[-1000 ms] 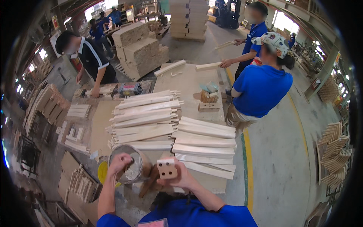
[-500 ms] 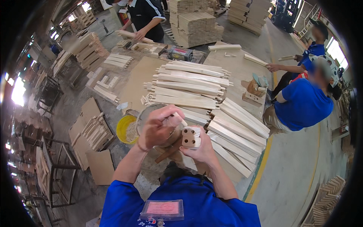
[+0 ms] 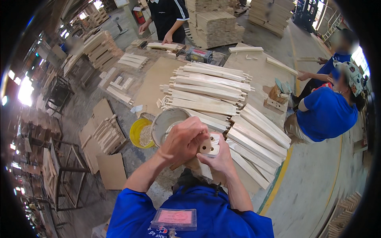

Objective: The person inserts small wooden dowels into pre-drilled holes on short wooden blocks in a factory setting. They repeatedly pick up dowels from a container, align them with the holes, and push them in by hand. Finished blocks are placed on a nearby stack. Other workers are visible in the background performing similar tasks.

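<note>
My right hand is wrapped round a wooden block, its end face turned up with round holes in it. Over that end my left hand is closed, fingertips pinched at the hole nearest them and covering it. The wooden dowel it carried a moment ago is hidden behind the fingers, so I cannot tell how far it sits in the hole. Beside my left hand stands a grey-white bucket with pale pieces inside. A yellow bucket holding small dowels is left of it.
Pale wooden legs with tenoned ends lie stacked on the table, with more wooden legs at the right. Across the table a person touches a wooden piece. A person in blue sits at the right. A cardboard sheet lies at lower left.
My left hand has brought the dowel down and right onto the block's holed end. The view has shifted slightly. The person across has lowered the wooden piece onto the table.
</note>
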A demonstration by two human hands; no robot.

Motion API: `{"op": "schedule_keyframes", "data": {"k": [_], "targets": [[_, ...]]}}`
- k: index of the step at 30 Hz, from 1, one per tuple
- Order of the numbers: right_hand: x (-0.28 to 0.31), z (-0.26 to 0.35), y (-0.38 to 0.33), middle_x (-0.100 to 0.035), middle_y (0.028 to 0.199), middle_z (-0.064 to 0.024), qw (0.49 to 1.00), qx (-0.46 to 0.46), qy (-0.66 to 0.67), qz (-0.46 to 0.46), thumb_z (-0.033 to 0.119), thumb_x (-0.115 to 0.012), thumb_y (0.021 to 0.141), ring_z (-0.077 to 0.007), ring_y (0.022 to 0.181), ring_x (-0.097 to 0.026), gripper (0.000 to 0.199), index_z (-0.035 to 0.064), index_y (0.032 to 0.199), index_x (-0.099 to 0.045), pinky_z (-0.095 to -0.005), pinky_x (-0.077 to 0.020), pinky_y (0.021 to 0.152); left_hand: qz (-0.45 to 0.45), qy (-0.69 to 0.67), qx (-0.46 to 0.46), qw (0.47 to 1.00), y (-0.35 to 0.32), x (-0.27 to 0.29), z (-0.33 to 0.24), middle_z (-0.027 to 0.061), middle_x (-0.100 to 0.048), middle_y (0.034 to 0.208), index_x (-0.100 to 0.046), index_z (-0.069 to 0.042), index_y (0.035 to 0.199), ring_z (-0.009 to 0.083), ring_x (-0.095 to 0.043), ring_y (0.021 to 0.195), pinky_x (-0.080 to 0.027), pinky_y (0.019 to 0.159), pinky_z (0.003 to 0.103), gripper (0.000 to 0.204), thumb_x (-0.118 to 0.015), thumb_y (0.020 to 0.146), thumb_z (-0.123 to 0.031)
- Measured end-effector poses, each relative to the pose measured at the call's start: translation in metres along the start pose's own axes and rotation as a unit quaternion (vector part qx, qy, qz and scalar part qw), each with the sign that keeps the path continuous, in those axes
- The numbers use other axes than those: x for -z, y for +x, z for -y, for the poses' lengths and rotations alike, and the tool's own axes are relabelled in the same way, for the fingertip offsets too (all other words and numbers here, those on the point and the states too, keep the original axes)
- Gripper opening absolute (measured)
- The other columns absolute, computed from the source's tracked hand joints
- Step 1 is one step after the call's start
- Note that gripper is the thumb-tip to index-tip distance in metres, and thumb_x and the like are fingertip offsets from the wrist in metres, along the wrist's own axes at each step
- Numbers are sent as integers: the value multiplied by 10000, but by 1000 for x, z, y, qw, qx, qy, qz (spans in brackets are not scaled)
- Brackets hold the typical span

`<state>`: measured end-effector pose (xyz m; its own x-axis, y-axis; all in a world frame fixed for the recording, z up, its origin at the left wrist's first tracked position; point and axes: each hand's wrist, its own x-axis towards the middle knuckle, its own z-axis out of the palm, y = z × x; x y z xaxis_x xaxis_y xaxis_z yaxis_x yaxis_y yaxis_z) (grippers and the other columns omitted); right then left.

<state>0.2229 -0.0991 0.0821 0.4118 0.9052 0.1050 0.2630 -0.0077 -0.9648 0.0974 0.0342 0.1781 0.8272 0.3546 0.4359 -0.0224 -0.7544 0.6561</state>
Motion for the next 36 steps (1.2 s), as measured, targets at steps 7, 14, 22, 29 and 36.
{"op": "schedule_keyframes", "data": {"k": [7,14,22,29,36], "targets": [[-3,-2,12,-641,1054,-115,999,-9,35,10,213,-861,653,-236,941,-650,668,36,1217,-550,-365,-525,836,-4,-50,15,999,3,4,12,143,-565,807,-612,-16,930,343,-586,750,-471,663,400,129,-665,926,-134],[-2,3,22,-639,1001,-84,999,-15,38,13,239,-856,656,-181,897,-633,656,28,1179,-521,-345,-523,794,-7,-46,25,999,6,4,24,140,-569,833,-617,-17,936,338,-586,752,-474,665,396,131,-671,919,-134],[1,-1,21,-645,1001,-77,998,9,60,18,232,-864,656,-176,895,-633,646,27,1169,-530,-338,-523,800,-48,-48,-17,998,7,-1,23,107,-590,838,-645,-30,929,271,-609,752,-490,682,347,110,-680,899,-130],[16,-11,20,-665,1025,-130,998,57,7,-4,223,-859,671,-245,955,-652,633,30,1189,-551,-376,-525,858,-276,-277,55,919,15,27,28,68,-638,959,-593,-26,1083,181,-615,811,-517,753,319,126,-562,1022,-132],[30,-22,-7,-659,1040,-58,977,-24,211,-22,119,-873,668,-140,911,-645,632,16,1210,-565,-302,-551,775,-431,-180,302,831,-63,64,184,25,-639,832,-593,-52,1043,91,-604,676,-488,590,234,105,-563,1024,-151]]}}
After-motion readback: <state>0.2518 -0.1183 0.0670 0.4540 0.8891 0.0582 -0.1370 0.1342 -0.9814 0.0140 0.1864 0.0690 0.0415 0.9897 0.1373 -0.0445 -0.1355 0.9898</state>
